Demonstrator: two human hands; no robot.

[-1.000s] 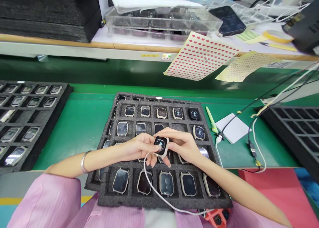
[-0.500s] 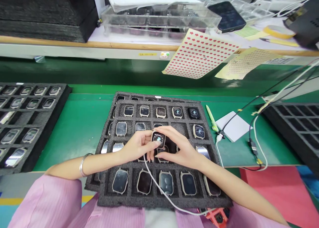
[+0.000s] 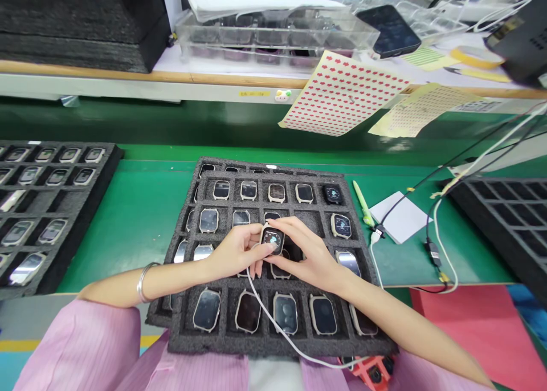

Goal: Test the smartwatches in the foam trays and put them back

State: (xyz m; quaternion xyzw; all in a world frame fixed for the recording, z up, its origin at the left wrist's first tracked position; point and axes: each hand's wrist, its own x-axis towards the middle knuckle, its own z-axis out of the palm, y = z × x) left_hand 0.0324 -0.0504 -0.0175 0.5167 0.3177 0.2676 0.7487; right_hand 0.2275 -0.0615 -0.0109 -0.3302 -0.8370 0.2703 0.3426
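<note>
A small beige smartwatch body (image 3: 272, 239) with a lit screen is pinched between both my hands above the middle of a black foam tray (image 3: 273, 339). My left hand (image 3: 237, 251) grips its left side and my right hand (image 3: 305, 248) grips its right side and top. A white cable (image 3: 273, 328) runs from under the watch across the tray towards me. Several more watch bodies (image 3: 285, 313) lie in the tray's pockets.
A second foam tray of watches (image 3: 47, 208) lies at the left, an empty black tray (image 3: 504, 220) at the right. A green pen (image 3: 363, 206), a white note pad (image 3: 399, 217) and cables (image 3: 436, 248) lie on the green mat. Sticker sheets (image 3: 342, 94) hang off the shelf behind.
Both hands have carried the lit watch a little farther from me, up over the tray's middle row. In the last half second it hardly moved.
</note>
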